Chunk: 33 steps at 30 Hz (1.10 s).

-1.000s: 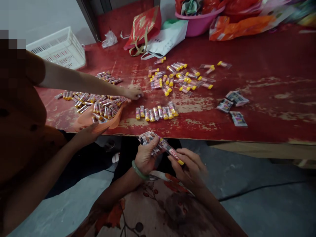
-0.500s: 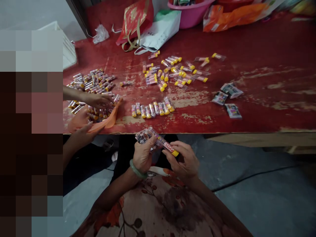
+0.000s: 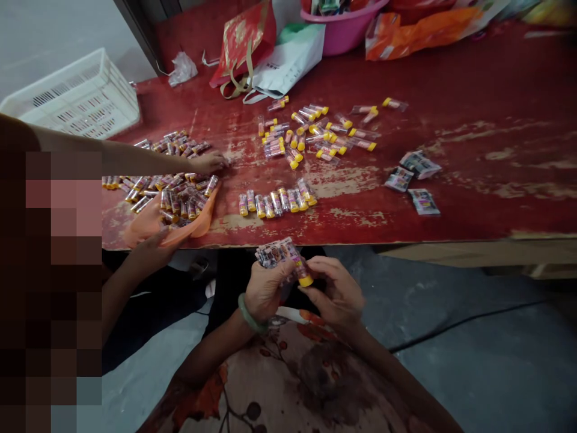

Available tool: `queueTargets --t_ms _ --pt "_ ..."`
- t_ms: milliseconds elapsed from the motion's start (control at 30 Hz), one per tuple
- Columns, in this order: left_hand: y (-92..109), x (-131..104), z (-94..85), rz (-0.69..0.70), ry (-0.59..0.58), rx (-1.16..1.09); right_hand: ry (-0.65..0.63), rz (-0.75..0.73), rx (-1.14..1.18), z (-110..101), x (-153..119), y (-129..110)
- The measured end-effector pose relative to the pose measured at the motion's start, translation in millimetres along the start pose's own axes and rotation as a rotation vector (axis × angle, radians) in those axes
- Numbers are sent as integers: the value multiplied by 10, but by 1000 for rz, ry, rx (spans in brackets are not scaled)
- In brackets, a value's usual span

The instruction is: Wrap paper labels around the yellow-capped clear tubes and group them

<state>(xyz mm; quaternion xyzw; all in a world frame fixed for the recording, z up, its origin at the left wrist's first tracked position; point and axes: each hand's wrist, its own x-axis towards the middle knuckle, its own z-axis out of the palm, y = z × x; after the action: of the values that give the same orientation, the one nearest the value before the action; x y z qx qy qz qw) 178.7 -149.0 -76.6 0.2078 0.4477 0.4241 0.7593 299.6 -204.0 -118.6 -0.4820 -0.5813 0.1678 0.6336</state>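
Above my lap, my left hand is closed around a bunch of small printed packets and a clear tube with a yellow cap. My right hand is beside that tube, its thumb and fingers curled near the capped end; whether they touch it is hard to tell. On the red table in front of my hands stands a row of filled yellow-capped tubes. Farther back lie scattered tubes holding pink contents.
At left, another person's arm reaches over piled tubes and an orange bag. A white crate, a red bag, a white bag and a pink basin stand behind. Three packets lie right.
The tube between my hands has moved left against the packets and turned more upright. The other person's arm has reached farther right across the pile. The view has shifted slightly, showing more of the crate.
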Motion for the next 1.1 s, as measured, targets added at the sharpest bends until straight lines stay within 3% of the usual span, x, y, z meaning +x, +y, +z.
queueTargets --t_ms 133,333,467,667,1100 --pt "-35 -29 1 -38 -74 -6 54 100 -20 47 41 -33" --pt "-43 -15 -18 -45 -50 -7 30 102 -89 8 151 -104" --pt "-18 -3 -18 -35 -43 -46 -56 15 -34 -41 167 -92" --pt "-18 -17 5 -46 -39 -47 83 -157 -252 9 98 -102" --pt "-130 -32 16 0 7 27 183 -236 -389 53 44 -20"
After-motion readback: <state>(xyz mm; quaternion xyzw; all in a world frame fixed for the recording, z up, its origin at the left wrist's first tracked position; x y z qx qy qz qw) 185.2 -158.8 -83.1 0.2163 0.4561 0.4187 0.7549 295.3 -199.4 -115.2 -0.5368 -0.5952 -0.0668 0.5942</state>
